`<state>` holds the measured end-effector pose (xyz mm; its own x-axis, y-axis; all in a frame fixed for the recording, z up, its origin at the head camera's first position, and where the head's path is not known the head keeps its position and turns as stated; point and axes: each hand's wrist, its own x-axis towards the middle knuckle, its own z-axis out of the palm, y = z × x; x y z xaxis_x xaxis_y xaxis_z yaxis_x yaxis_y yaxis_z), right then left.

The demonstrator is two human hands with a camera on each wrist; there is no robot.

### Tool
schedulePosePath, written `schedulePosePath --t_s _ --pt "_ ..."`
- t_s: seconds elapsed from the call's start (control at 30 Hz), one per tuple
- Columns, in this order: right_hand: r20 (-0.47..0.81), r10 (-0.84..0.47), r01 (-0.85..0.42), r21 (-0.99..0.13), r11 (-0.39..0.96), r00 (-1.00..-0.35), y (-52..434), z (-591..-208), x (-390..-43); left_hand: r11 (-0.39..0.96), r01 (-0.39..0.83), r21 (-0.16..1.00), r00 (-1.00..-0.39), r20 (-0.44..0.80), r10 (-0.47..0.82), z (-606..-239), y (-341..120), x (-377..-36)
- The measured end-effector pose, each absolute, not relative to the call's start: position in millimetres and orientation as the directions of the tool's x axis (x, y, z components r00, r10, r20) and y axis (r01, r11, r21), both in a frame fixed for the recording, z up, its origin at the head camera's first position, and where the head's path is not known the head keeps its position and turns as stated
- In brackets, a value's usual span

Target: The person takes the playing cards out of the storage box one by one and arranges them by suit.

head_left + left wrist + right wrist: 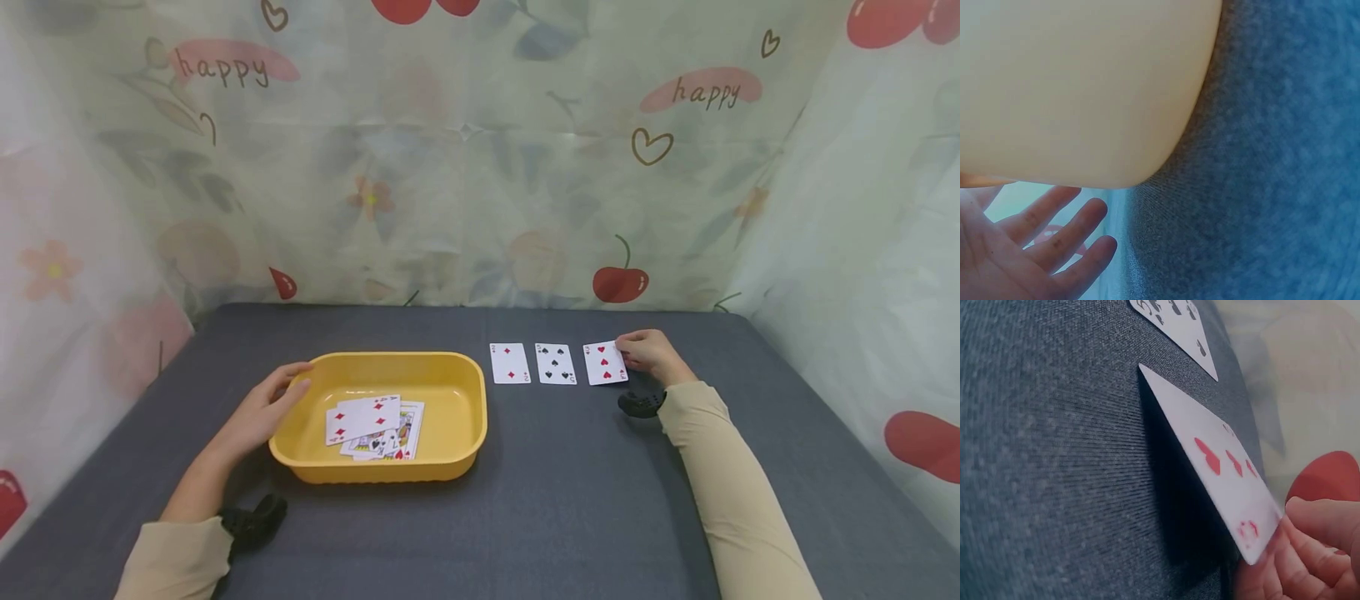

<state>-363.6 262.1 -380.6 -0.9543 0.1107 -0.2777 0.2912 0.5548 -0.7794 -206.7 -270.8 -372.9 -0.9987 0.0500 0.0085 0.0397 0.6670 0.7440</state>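
step: laying cards out in a row. Judging by the layout, the third card is just being set down or squared up.
right hand point(651, 354): fingers pinch the right-hand edge of the hearts card point(604, 363). The wrist view shows that edge lifted off the cloth and the far edge down, so the card isn't flat yet.
hearts card: last in the row, toward the back-right part of the table point(570, 500), just beside the clubs card point(556, 363).
row: diamonds card point(510, 363), clubs card, hearts card, all face up, side by side with small gaps, none touching.
left hand point(262, 410): open with fingers relaxed, resting against the left rim of the yellow tray point(465, 417), gripping nothing. The wrist view shows spread fingers beside the tray wall.
tray: left of centre on the table, holds a loose pile of face-up cards point(375, 425).
next move (judgement): lower the lifted edge until the card lies flat, let go without dragging it into the clubs card, then reach across to the pile for another. The pinch is light, so the card could skew on letting go.
backdrop: cherry-print curtain point(480, 167) on three sides.
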Motion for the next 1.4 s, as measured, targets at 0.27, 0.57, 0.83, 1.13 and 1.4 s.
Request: schedulePosePath --t_s 0.27,0.57,0.83,1.13,1.4 --pt "-0.259 0.094 0.264 -0.766 0.586 -0.961 261.3 -374.4 -356.5 0.667 0.036 0.744 -0.999 0.002 0.051 -371.9 -269.9 -206.5" --pt "-0.243 0.100 0.254 -0.762 0.595 -0.965 256.7 -366.2 -352.9 0.672 0.043 0.739 -0.999 0.012 0.050 -372.2 -269.7 -206.4" --pt "-0.192 -0.077 0.101 -0.765 0.636 -0.978 223.9 -343.7 -341.0 0.671 0.036 0.740 -0.999 0.008 0.045 -372.4 -269.3 -205.8" --pt "-0.130 -0.337 -0.097 -0.808 0.581 -0.933 156.7 -320.0 -323.2 0.660 0.048 0.750 -0.998 0.017 0.054 -372.3 -269.3 -205.7" --pt "-0.106 -0.527 -0.214 -0.833 0.510 -0.843 96.9 -305.6 -305.8 0.666 0.032 0.746 -0.999 -0.004 0.053 -371.4 -270.4 -206.2"
